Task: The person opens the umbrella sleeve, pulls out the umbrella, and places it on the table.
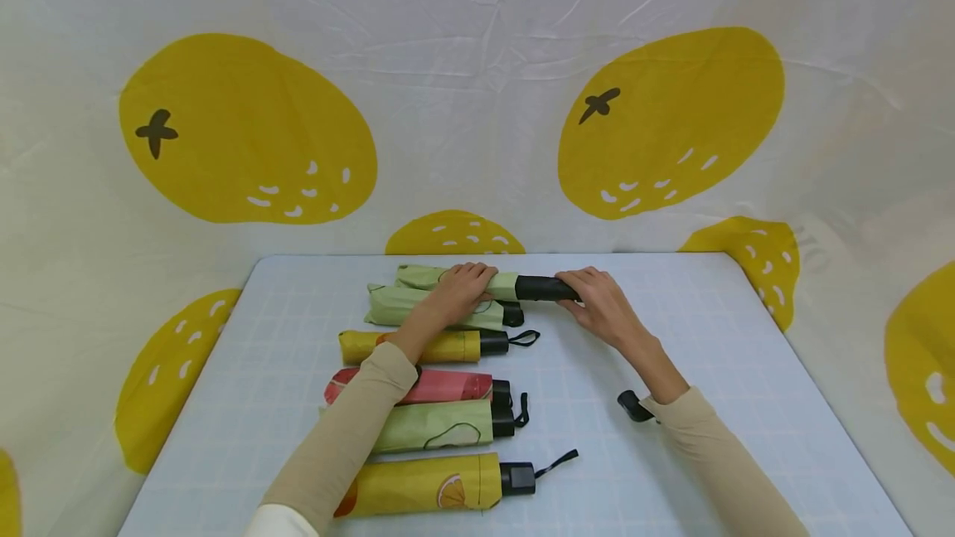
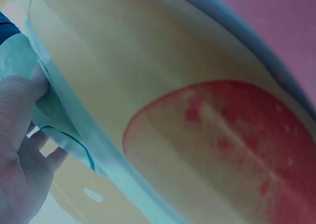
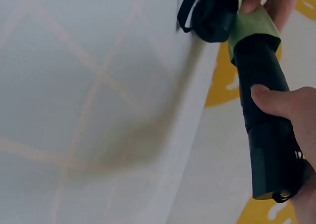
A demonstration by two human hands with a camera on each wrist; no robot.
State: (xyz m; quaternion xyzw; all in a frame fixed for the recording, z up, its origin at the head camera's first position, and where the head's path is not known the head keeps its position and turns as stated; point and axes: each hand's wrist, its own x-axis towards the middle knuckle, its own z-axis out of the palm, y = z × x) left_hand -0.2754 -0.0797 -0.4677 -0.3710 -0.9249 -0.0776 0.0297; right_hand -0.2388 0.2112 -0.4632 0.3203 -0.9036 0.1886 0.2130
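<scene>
At the back of the table, my left hand [image 1: 464, 284] holds the green fabric of a folded umbrella [image 1: 505, 285], thumb on one side and fingers on the other in the left wrist view. My right hand [image 1: 608, 309] grips that umbrella's black handle [image 3: 264, 95], thumb laid along it. In the right wrist view the handle is raised off the tabletop. Just in front lies another folded green umbrella [image 1: 395, 305] with a black handle [image 1: 512, 314], partly covered by my left hand.
Nearer on the table lie a yellow umbrella [image 1: 455, 346], a red one [image 1: 448, 386], a green one [image 1: 429, 428] and another yellow one [image 1: 425, 483], their handles pointing right. My left arm crosses over several. A small black object [image 1: 634, 406] shows beside my right sleeve. A fruit-patterned sheet [image 1: 477, 123] hangs behind.
</scene>
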